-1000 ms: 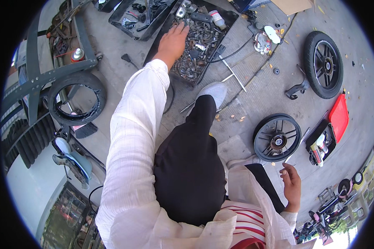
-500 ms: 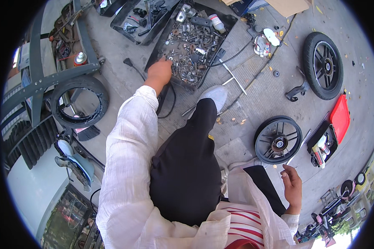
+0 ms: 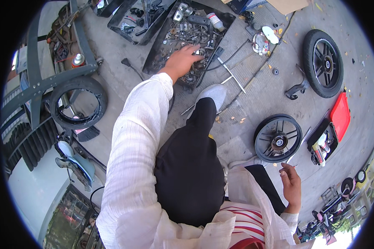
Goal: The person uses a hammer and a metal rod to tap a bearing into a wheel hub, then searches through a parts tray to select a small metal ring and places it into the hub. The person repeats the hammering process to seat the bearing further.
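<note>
My left hand (image 3: 183, 61) reaches over a black tray (image 3: 150, 62) heaped with small metal parts. Its fingers are spread apart among loose bolts, nuts and washers (image 3: 172, 37), and nothing shows in its grasp. A white plastic bottle (image 3: 215, 22) and a dark curved part lie at the tray's far end. Low on the right, my right hand (image 3: 291, 186) hangs with curled fingers beside a bare black wheel rim (image 3: 278, 139). A small thin white stick (image 3: 295, 166) shows at its fingertips, too small to make out clearly.
A second black tray (image 3: 112, 25) with tools stands beyond. On the right are a tyred wheel (image 3: 323, 64) and a toolbox with a red lid (image 3: 340, 118). A cable and a T-shaped metal tool (image 3: 232, 76) lie near my shoe. A loose tyre (image 3: 56, 101) leans by a metal frame, left.
My left hand has moved right and farther into the parts tray, from its near left edge, and its fingers have spread. My right hand has stayed nearly still.
</note>
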Demonstrator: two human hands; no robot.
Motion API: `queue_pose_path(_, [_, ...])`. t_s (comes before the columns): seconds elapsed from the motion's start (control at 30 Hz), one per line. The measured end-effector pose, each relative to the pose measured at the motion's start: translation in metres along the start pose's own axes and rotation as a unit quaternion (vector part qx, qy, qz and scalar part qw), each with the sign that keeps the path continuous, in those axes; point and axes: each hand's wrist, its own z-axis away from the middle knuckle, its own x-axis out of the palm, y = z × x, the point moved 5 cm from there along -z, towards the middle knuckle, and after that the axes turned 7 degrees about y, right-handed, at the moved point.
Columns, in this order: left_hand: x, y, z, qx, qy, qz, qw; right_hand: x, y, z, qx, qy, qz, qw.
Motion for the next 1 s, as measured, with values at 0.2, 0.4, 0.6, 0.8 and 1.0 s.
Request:
queue_pose_path(0.2, [-0.013,-0.016,0.037,-0.164,-0.087,0.008,0.983,-0.007,0.003,0.002,0.003,0.004,-0.004,1.0])
queue_pose_path(0.4, [-0.03,-0.034,0.058,-0.201,-0.007,-0.154,0.967,-0.004,0.01,0.006,0.009,0.006,-0.005,1.0])
queue_pose_path(0.6, [-0.052,-0.026,0.021,-0.249,0.03,-0.105,0.962,-0.005,0.01,0.002,0.005,0.005,-0.006,1.0])
queue_pose_path(0.8, [-0.021,-0.02,-0.058,-0.064,0.084,-0.072,0.992,-0.001,0.005,-0.003,0.0,-0.009,0.001,1.0])
queue_pose_path(1.0, [-0.014,-0.011,-0.058,-0.15,-0.075,-0.089,0.982,0.001,0.0,-0.004,-0.006,-0.005,0.006,1.0])
